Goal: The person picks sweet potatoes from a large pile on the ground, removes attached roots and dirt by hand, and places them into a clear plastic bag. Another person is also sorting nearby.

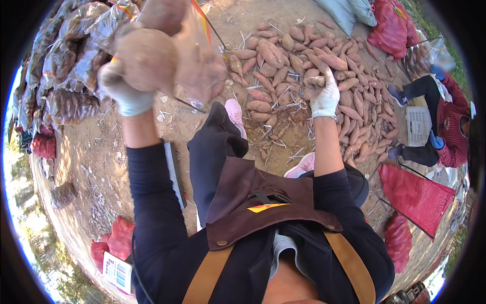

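Note:
My left hand [127, 91], in a soiled white glove, holds up a large, motion-blurred sweet potato [148, 59] at the upper left. Another big blurred sweet potato [163, 17] shows just beyond it; what supports that one is unclear. To the right of them a clear plastic bag [201, 70] with sweet potatoes in it hangs at a dark metal frame [214, 30]. My right hand [324, 93], gloved too, is over the near part of a sweet potato pile [358, 100]. One finger is stretched out and others are bent; whether they grip anything is hidden.
Filled clear bags [76, 57] are stacked at upper left. A co-worker [452, 121] in blue gloves sits at right beside a white plastic crate [418, 125]. Red mesh sacks [393, 30] stand around, one on a frame [415, 199]. A scale display [117, 271] is at lower left.

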